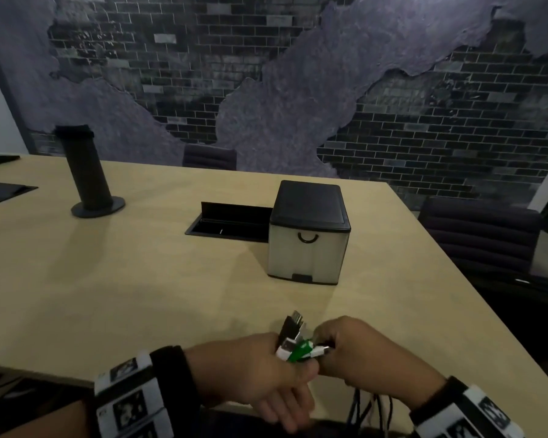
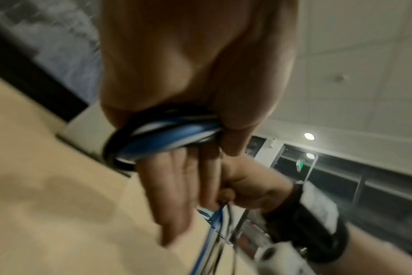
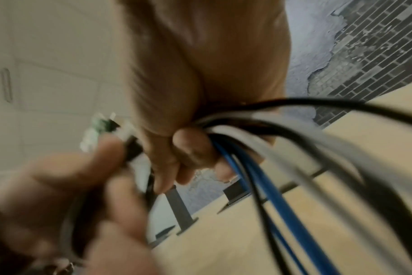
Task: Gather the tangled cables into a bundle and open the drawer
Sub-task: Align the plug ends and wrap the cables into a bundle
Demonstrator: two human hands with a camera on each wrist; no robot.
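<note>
While both hands clamp the cables [image 1: 293, 346] at the table's [image 1: 140, 279] near edge, left hand [image 1: 253, 368] pinching the plug ends and right hand [image 1: 361, 352] curled round the strands, gathering looks nearly done; the drawer [image 1: 307, 248], farther back, stays unopened.

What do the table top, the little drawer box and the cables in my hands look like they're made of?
Table top: pale wood-look laminate, matte; faint grain, so veneer or laminate is unclear.
Drawer box: likely plastic, with a frosted translucent grey front, black matte lid and dark looped handle.
Cables: flexible rubber or PVC jackets in blue, black and white, slightly glossy; their plugs look like hard plastic with metal tips.
</note>
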